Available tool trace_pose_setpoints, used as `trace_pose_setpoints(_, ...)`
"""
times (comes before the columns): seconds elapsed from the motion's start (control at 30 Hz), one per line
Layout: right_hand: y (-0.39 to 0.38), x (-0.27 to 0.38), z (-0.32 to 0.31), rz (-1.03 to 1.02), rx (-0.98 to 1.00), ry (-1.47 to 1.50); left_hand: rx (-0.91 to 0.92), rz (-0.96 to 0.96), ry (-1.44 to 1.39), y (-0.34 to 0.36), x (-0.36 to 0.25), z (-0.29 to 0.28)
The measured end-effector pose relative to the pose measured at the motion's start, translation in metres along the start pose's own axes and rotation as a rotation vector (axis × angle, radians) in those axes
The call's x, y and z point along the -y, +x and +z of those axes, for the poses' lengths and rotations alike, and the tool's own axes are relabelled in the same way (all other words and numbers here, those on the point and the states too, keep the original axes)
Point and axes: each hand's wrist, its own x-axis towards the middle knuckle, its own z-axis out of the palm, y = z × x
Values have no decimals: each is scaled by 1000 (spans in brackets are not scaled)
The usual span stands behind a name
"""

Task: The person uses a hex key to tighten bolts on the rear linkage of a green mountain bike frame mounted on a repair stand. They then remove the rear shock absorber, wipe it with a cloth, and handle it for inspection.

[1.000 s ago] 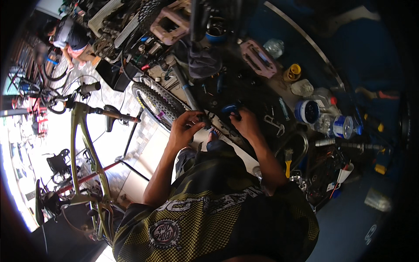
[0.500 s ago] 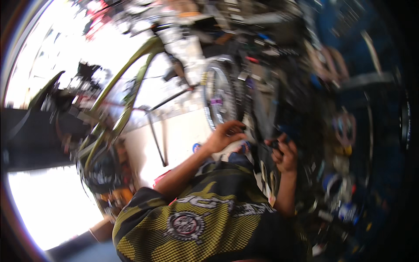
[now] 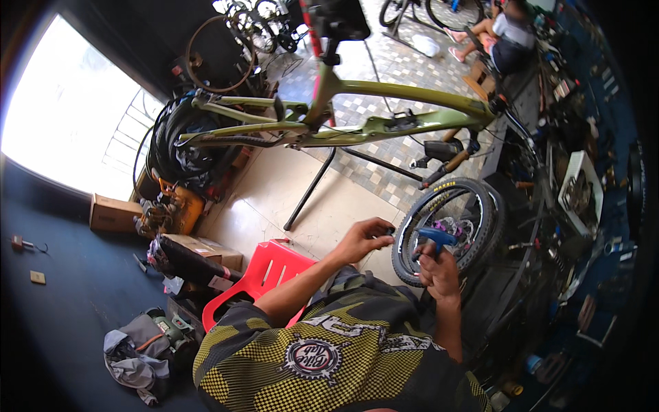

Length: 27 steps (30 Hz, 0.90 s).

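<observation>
While the person sits on a red chair (image 3: 264,275), both hands work at a small bike wheel (image 3: 449,230) that stands upright just ahead of the knees. The left hand (image 3: 362,239) reaches out to the wheel's near edge, fingers curled, the fingertips touching or pinching the tyre; whether it truly grips anything cannot be told. The right hand (image 3: 439,271) is closed around a blue-handled tool (image 3: 436,237), whose handle sticks up from the fist and lies over the spokes, near the hub. The tool's working end is hidden by the hand and the wheel.

The wheel has a black tyre and a dark rim, and it leans among dark parts at the right side of the view. Above it an olive-green bike frame (image 3: 384,117) hangs level in a black work stand (image 3: 312,185), well apart from the hands. A bundle of black tyres (image 3: 182,147) hangs at the frame's left end. On the tiled floor to the left stand cardboard boxes (image 3: 113,214) and an orange machine (image 3: 175,209); a grey bag (image 3: 137,353) lies lower down. In the far background another person (image 3: 508,38) sits near more bikes. A cluttered workbench (image 3: 583,192) fills the right edge
</observation>
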Motion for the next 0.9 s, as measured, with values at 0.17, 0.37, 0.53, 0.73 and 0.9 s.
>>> trace_pose_setpoints(0.17, 80, -3, 89, 114, 85, -253, -252, 67, -107, -19, 3, -102)
trace_pose_setpoints(0.37, 180, -7, 154, -87, 139, -745, -469, 77, -218, -34, 8, -154)
trace_pose_setpoints(0.53, 293, -15, 206, -414, 98, -1061, -578, 81, -259, -27, 8, -184)
trace_pose_setpoints(0.73, 421, -34, 263, -610, 95, -1054, -714, 117, -196, -3, -22, -238)
trace_pose_setpoints(0.9, 471, -56, 284, -655, 53, -1218, -717, 82, -213, 12, -22, -273)
